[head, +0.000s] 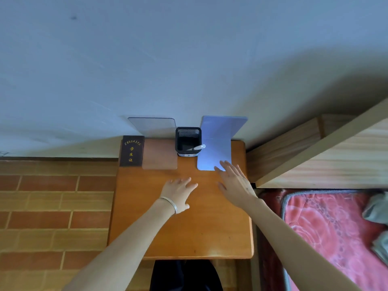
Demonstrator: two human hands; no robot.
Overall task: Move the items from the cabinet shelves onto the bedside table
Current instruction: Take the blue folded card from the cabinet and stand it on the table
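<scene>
Bedside table has 4 items lined up along its far edge, against the wall. Far left corner: dark booklet with gold lettering, lying flat and overhanging the left edge a bit. Just beside it on the right is a clear bookend, base flat on the tabletop, upright plate at the wall. Next is a black mesh pen holder, upright, with 1 pen leaning out toward its right rim. Far right corner: blue bookend, touching or just beside the holder, base flat, upright plate at the wall.

Left hand, bracelet on the wrist, is palm down over the middle of the tabletop, fingers loosely straight, holding nothing. Right hand is palm down, fingers straight and spread, holding nothing. Its fingertips overlap the near edge of the blue bookend's base; cannot tell if they touch.

A wooden bed frame and red mattress sit beyond the right edge, and a brick-pattern floor beyond the left edge.
</scene>
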